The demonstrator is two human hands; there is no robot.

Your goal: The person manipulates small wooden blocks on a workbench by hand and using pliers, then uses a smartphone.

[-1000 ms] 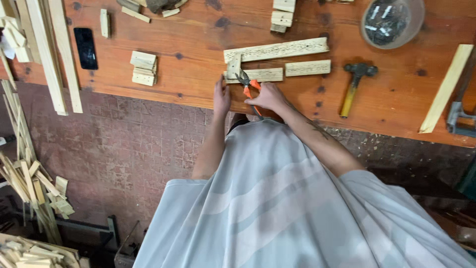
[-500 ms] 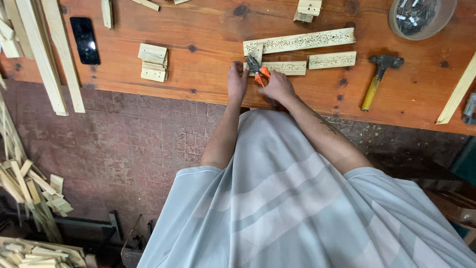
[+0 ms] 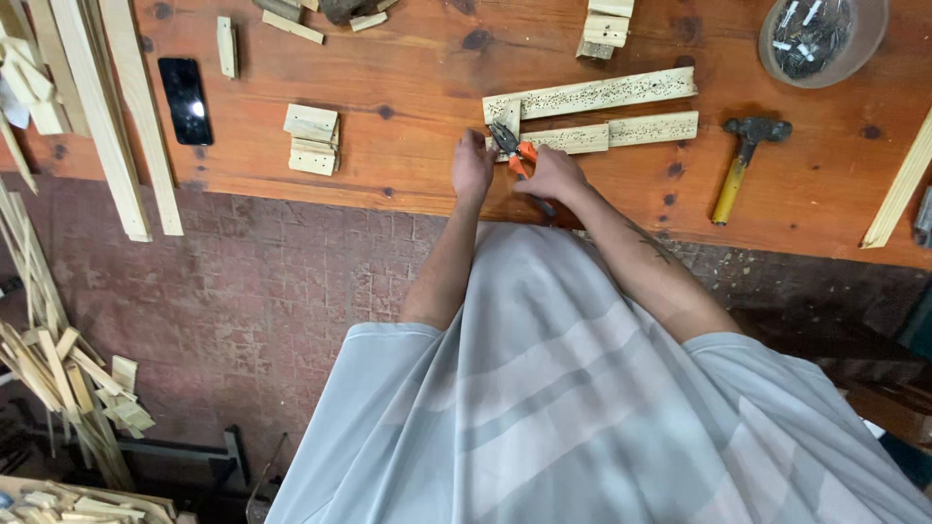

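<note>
The orange-handled steel pliers [image 3: 513, 150] were held closed in the right hand [image 3: 551, 175], their nose now carried up against the short speckled pale wood strip [image 3: 563, 139]; the left hand [image 3: 473, 167] (fingers curled, grip unclear) was rested just beside the tool.

Right hand [image 3: 551, 175] wraps the orange-handled pliers [image 3: 513, 155], so most of the handles are hidden, and what the tip bites is too small to tell. Left hand [image 3: 473, 167], just beside the pliers, covers the end of the speckled wood strip [image 3: 568, 139]. Far beyond the pliers, the bowl [image 3: 814, 39] is cut by the top edge, its contents a blur.
</note>
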